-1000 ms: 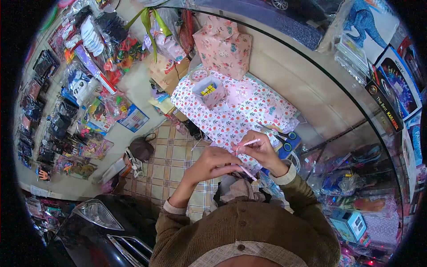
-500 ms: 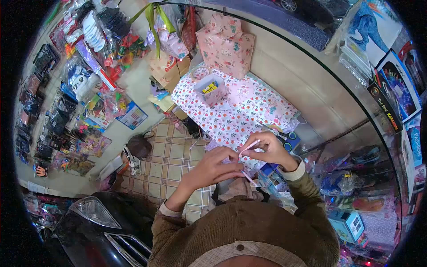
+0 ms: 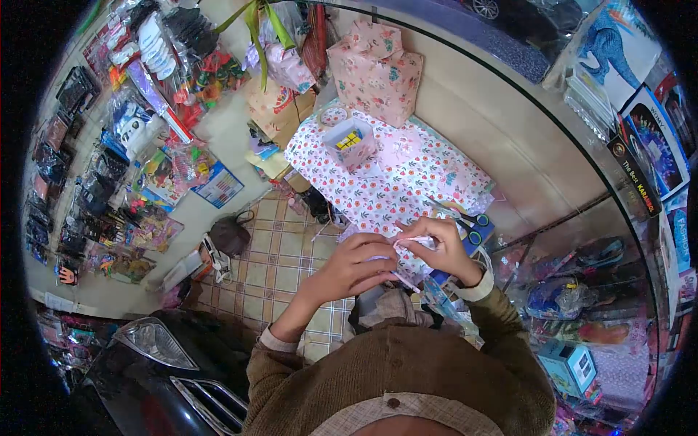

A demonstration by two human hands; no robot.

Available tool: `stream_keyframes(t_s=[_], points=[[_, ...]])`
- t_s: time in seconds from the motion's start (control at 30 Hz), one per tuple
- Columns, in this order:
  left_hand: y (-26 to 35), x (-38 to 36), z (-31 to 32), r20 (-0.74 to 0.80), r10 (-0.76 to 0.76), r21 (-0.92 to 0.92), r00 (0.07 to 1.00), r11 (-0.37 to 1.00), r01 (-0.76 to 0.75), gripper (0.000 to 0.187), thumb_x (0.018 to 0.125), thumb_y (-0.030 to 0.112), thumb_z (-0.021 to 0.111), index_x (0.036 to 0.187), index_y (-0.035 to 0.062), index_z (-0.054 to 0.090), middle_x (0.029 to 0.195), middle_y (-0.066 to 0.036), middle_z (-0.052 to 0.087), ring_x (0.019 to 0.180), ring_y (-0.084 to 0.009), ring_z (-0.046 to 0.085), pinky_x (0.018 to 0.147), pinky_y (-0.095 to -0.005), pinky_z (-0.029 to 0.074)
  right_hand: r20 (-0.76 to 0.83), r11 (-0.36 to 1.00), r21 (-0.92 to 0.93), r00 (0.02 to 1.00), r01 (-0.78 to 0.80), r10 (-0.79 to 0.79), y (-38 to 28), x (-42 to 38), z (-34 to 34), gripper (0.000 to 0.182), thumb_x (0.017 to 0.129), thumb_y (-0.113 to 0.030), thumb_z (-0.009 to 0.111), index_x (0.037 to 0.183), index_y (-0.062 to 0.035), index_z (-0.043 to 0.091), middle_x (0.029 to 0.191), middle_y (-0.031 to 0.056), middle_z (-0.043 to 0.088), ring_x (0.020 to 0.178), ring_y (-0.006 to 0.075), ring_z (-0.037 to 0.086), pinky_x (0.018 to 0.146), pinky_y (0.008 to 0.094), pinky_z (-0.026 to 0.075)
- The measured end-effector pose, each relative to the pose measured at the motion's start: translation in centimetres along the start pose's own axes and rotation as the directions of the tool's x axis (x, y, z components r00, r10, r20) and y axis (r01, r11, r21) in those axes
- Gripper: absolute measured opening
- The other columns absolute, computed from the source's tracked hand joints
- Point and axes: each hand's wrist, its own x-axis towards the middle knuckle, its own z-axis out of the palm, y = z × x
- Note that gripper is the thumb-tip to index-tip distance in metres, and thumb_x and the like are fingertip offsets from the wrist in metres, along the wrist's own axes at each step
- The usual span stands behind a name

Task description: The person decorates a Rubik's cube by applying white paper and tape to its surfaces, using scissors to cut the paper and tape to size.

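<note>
A pale pink strip (image 3: 408, 283), possibly ribbon or folded paper, runs between my two hands above the near end of the flower-printed paper (image 3: 371, 200). My left hand (image 3: 354, 270) is closed on it with bent fingers, and one end pokes out below them. With thumb and forefinger, my right hand (image 3: 438, 245) pinches the upper part of the strip. The fingertips of both hands nearly meet and hide the middle of it. Scissors (image 3: 476, 229) with dark handles lie just beyond my right hand.
On the flowered paper stand a small open box (image 3: 350, 154) with yellow items inside and a tape roll (image 3: 334, 116). Behind is a pink floral bag (image 3: 374, 76). A glass shelf edge (image 3: 582, 134) curves along the right. A black motorbike (image 3: 171, 370) is at lower left.
The upper end of the strip, which stuck up from my right fingers, now lies lower, folded between the fingertips. My right hand has turned slightly, and the view has shifted a little.
</note>
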Motion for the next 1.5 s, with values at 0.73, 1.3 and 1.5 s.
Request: stream_keyframes(t_s=[0.73,1.3,1.5], points=[[-0.4,-1.2,1.2,-0.236,-0.189,-0.103,0.953,0.98,0.169,0.034,0.075,0.019,0.076,0.108,0.0148,0.071,0.116,-0.007,0.061,0.099,-0.0245,0.061,0.084,-0.0362,0.05,0.008,0.999,0.029,0.999,0.037,-0.037,1.5,0.3,0.3,0.014,0.08,0.001,0.069,0.093,-0.0008,0.065,0.091,0.0084,0.07,0.087,0.0186,0.068,0.093,0.0358,0.049],[-2.8,-0.5,3.3,0.14,-0.436,-0.51,0.889,0.738,0.442,0.016,0.089,0.008,0.063,0.104,0.0035,0.063,0.104,-0.014,0.066,0.092,-0.0219,0.066,0.08,-0.0326,0.053,0.016,0.923,-0.343,0.984,0.174,-0.179,2.0,0.8,-2.5,0.014,0.07,-0.01,0.079,0.079,-0.0072,0.069,0.09,0.0057,0.071,0.086,0.0205,0.067,0.093,0.0435,0.045],[-4.4,-0.2,6.8,0.072,-0.725,-0.647,0.685,0.489,0.585,0.023,0.094,0.004,0.055,0.117,-0.0008,0.058,0.083,-0.011,0.07,0.081,-0.0176,0.069,0.073,-0.0272,0.055,-0.06,0.934,-0.357,0.997,0.018,-0.042,5.1,-0.6,-2.1,0.013,0.071,-0.007,0.078,0.081,-0.0053,0.07,0.088,0.0061,0.071,0.082,0.0211,0.065,0.093,0.0388,0.045]])
